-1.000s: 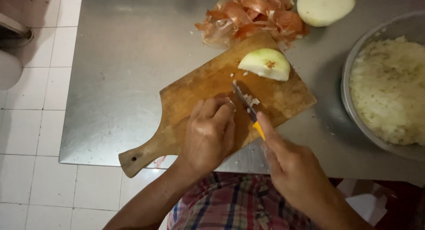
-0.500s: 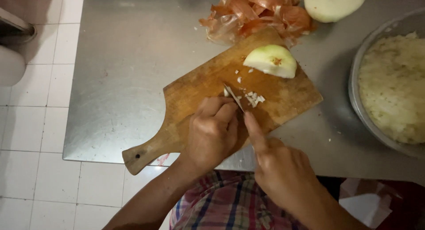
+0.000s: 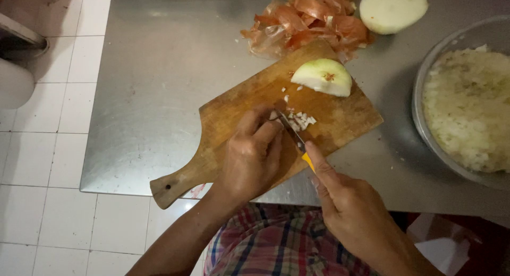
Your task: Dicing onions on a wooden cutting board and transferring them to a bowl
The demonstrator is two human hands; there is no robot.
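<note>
Right hand (image 3: 353,212) clamped on yellow-handled knife (image 3: 295,138); left hand (image 3: 249,154) curled over onion piece (image 3: 273,115) on cutting board (image 3: 239,116). Keep fingertips tucked clear of blade. Diced bits (image 3: 303,120) beside blade; onion half (image 3: 322,77) beyond.

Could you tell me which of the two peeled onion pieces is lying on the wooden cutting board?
The wedge-shaped onion piece lies on the cutting board, near the knife. The rounder onion half sits off it, beside the onion skins.

Stainless steel surface (image 3: 175,85), dull glare near its far edge. White tiled floor (image 3: 53,217) left of and below its near edge. Dim, warm light overall.
</note>
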